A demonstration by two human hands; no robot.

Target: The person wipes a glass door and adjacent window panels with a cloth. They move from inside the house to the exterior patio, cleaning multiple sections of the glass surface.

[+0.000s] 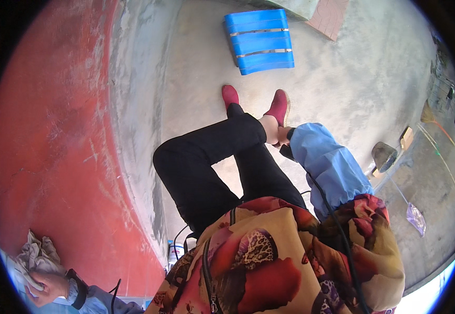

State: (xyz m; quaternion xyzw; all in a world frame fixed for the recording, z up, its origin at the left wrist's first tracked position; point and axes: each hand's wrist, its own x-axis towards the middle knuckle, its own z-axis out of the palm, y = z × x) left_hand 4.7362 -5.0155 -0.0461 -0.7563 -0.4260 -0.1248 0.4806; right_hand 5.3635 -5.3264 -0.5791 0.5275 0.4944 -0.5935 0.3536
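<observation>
At the lower left rim, my left hand (49, 288) grips a crumpled greyish-white cloth (41, 255) against the red wall. A black strap circles that wrist below a light blue sleeve. My right hand (284, 136) reaches down to the bare ankle (269, 126) of a raised, bent leg, just behind the heel of a dark red shoe (277, 106). Its fingers are mostly hidden by the ankle and the blue sleeve cover (325, 157). The other dark red shoe (230, 96) stands on the concrete floor.
A blue slatted plastic stool (261, 41) stands ahead of my feet. The red-painted wall (54, 137) rises along the left. At right lie a dustpan (384, 157), a broom (429, 114) and a purple plastic packet (416, 219). A white bucket (175, 251) is partly behind me. Black cables hang near my body.
</observation>
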